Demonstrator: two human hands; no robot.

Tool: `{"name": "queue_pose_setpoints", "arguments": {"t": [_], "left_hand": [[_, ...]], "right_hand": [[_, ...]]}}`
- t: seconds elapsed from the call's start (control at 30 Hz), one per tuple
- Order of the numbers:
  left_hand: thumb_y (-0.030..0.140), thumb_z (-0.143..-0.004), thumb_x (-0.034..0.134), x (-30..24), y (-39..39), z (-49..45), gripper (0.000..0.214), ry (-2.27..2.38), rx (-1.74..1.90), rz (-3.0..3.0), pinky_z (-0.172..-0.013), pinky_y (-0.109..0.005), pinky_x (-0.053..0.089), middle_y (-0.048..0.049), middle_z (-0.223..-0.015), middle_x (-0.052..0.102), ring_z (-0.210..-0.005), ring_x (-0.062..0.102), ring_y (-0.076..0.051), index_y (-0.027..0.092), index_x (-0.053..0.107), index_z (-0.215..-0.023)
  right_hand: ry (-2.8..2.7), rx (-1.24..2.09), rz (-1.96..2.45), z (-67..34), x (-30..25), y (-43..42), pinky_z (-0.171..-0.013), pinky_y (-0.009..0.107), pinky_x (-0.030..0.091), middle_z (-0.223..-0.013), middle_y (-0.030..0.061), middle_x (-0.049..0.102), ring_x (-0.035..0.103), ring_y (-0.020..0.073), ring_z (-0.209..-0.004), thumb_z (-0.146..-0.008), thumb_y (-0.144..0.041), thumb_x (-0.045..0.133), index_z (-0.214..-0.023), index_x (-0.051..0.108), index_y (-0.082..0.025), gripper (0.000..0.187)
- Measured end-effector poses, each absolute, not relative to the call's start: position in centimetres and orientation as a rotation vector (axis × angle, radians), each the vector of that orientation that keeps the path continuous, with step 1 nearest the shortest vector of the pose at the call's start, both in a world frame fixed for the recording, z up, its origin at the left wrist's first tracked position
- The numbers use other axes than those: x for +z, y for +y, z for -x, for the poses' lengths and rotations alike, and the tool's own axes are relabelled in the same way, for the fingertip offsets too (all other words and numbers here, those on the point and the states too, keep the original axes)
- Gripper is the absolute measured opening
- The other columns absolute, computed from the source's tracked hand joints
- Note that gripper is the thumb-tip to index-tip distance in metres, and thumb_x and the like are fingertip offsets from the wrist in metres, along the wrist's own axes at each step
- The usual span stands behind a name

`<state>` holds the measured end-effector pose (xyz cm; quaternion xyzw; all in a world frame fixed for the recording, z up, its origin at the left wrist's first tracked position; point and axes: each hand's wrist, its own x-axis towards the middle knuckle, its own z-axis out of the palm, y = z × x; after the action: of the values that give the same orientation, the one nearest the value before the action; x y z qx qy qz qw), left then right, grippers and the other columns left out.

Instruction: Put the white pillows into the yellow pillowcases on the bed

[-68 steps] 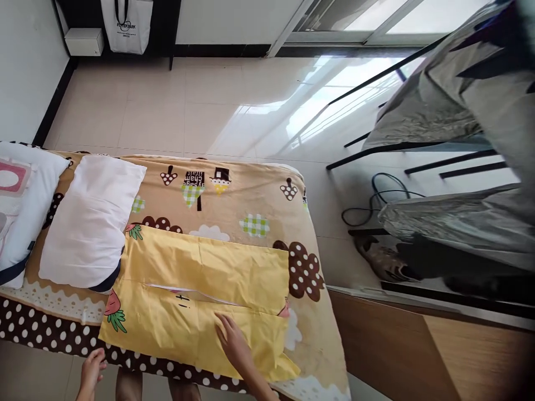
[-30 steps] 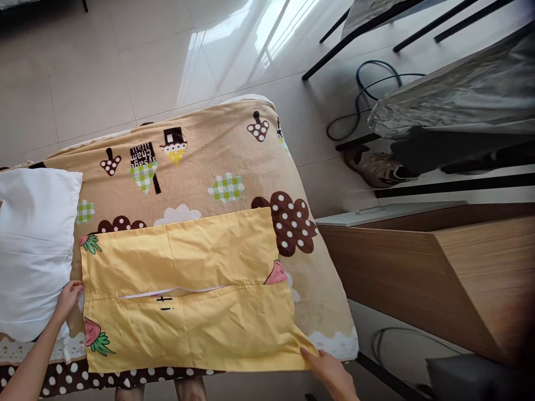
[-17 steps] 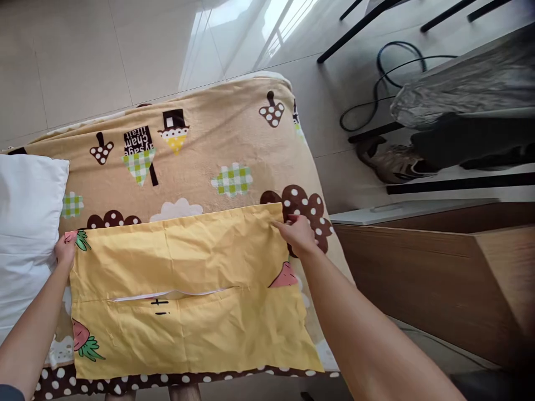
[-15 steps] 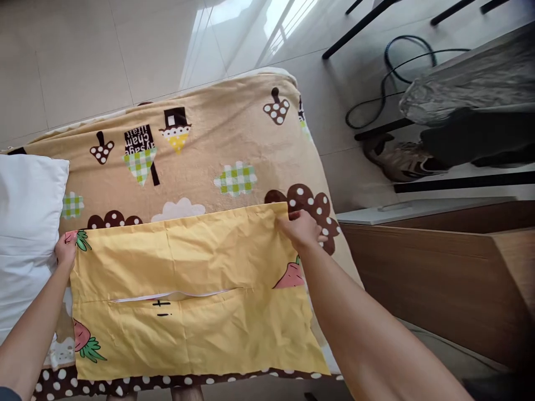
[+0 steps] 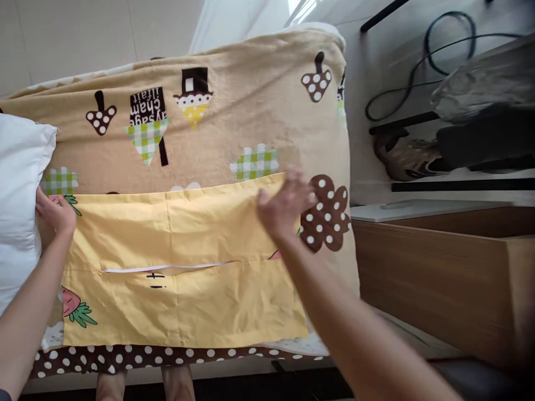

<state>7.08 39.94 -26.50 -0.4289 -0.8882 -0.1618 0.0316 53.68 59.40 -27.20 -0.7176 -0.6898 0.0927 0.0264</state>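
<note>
A yellow pillowcase (image 5: 137, 312) with carrot-like prints lies spread flat on a patterned blanket (image 5: 234, 94). Across its middle runs a slit with a white edge (image 5: 175, 268). At its upper left corner is my left hand (image 5: 58, 214), fingers loosely stretched out between the cloth and a white pillow (image 5: 20, 189). My right hand (image 5: 284, 203) is over the upper right corner, blurred by motion, with thumb and fingers apart and nothing held. That corner is partly hidden beneath it.
A wooden drawer or box (image 5: 434, 273) stands right of the bed. Beyond it are a shoe (image 5: 407, 159), a dark cable (image 5: 412, 83) and clear plastic wrapping (image 5: 463, 83). Two bare legs (image 5: 178, 381) show below the bed's near edge.
Both hands have let go of the pillowcase's upper corners, and their fingers have spread. The right hand has shifted slightly left and up. The camera view has moved a little.
</note>
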Motion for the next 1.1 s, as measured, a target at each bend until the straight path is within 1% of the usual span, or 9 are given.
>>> {"name": "queue_pose_setpoints", "arguments": {"t": [0.07,0.17,0.27,0.4,0.5,0.63,0.77,0.9,1.1], "left_hand": [[0.024,-0.093,0.040,-26.1,39.5,-12.7,0.063,-2.656,-0.546,1.433,-0.116,-0.048,0.019,-0.0218,-0.154,0.026,-0.144,0.021,-0.031,0.006,0.019,-0.149],[0.022,-0.093,0.035,-26.8,39.2,-21.4,0.059,-2.507,-0.421,2.311,-0.119,-0.041,0.014,-0.0115,-0.151,0.038,-0.145,0.024,-0.021,0.020,0.024,-0.151],[0.028,-0.095,0.034,-28.6,39.6,-24.3,0.057,-2.590,-0.213,2.400,-0.120,-0.043,0.010,-0.0098,-0.154,0.032,-0.145,0.023,-0.021,0.020,0.026,-0.151],[0.043,-0.094,0.038,-29.6,38.0,-16.7,0.055,-2.697,-0.104,2.201,-0.119,-0.049,0.005,-0.0065,-0.156,0.029,-0.145,0.024,-0.024,0.029,0.035,-0.147],[0.044,-0.094,0.036,-28.7,34.4,-8.9,0.061,-2.888,-0.095,1.633,-0.117,-0.054,0.005,-0.0132,-0.158,0.020,-0.146,0.017,-0.028,0.020,0.030,-0.149],[0.044,-0.094,0.034,-26.9,31.6,-4.8,0.066,-2.985,-0.233,1.535,-0.118,-0.045,0.017,-0.0186,-0.159,0.013,-0.147,0.013,-0.028,0.009,0.027,-0.149],[0.039,-0.095,0.033,-26.0,35.5,-7.6,0.055,-2.790,-0.309,1.660,-0.115,-0.042,0.020,-0.0177,-0.152,0.034,-0.143,0.026,-0.025,0.012,0.039,-0.143],[0.041,-0.092,0.042,-26.3,41.2,-9.7,0.042,-2.676,-0.083,1.982,-0.106,-0.044,0.026,-0.0161,-0.124,0.058,-0.123,0.047,-0.029,0.017,0.058,-0.122],[0.036,-0.088,0.047,-25.6,43.3,-7.8,0.026,-2.680,0.151,2.075,-0.097,-0.046,0.029,-0.0125,-0.103,0.060,-0.107,0.049,-0.030,0.019,0.066,-0.090]], "right_hand": [[-2.323,0.463,1.887,-49.4,-27.7,53.8,-0.101,0.053,0.026,-0.149,0.0218,0.034,0.036,0.0355,-0.132,-0.095,-0.041,0.029,-0.152,0.015,-0.012,0.065],[-2.626,0.709,1.308,-42.7,-28.6,46.8,-0.109,0.042,0.025,-0.149,0.0114,0.041,0.037,0.0254,-0.137,-0.097,-0.034,0.029,-0.153,0.016,-0.022,0.059],[-2.758,0.773,1.074,-40.2,-30.1,45.8,-0.114,0.039,0.019,-0.153,0.0069,0.035,0.031,0.0209,-0.141,-0.097,-0.030,0.029,-0.152,0.024,-0.023,0.055],[-2.816,0.644,1.260,-47.3,-32.0,51.7,-0.115,0.045,0.016,-0.154,0.0070,0.033,0.030,0.0234,-0.141,-0.097,-0.043,0.034,-0.148,0.033,-0.025,0.055],[-2.553,0.381,1.885,-55.5,-31.9,55.4,-0.113,0.050,0.017,-0.155,0.0123,0.029,0.026,0.0262,-0.142,-0.096,-0.044,0.029,-0.150,0.027,-0.019,0.059],[-2.424,0.273,2.103,-60.1,-30.7,57.2,-0.109,0.053,0.019,-0.155,0.0140,0.029,0.028,0.0277,-0.140,-0.095,-0.044,0.028,-0.147,0.032,-0.018,0.058],[-2.158,0.231,2.151,-57.2,-30.4,59.2,-0.099,0.056,0.027,-0.148,0.0192,0.037,0.036,0.0326,-0.133,-0.095,-0.039,0.028,-0.140,0.041,-0.016,0.052],[-2.479,0.342,1.815,-53.5,-30.1,61.9,-0.097,0.052,0.026,-0.129,0.0137,0.054,0.040,0.0312,-0.124,-0.093,-0.034,0.036,-0.121,0.058,-0.023,0.038],[-2.758,0.530,1.792,-52.1,-29.5,64.0,-0.091,0.050,0.030,-0.107,0.0121,0.057,0.044,0.0297,-0.109,-0.087,-0.028,0.046,-0.093,0.064,-0.020,0.020]]}}
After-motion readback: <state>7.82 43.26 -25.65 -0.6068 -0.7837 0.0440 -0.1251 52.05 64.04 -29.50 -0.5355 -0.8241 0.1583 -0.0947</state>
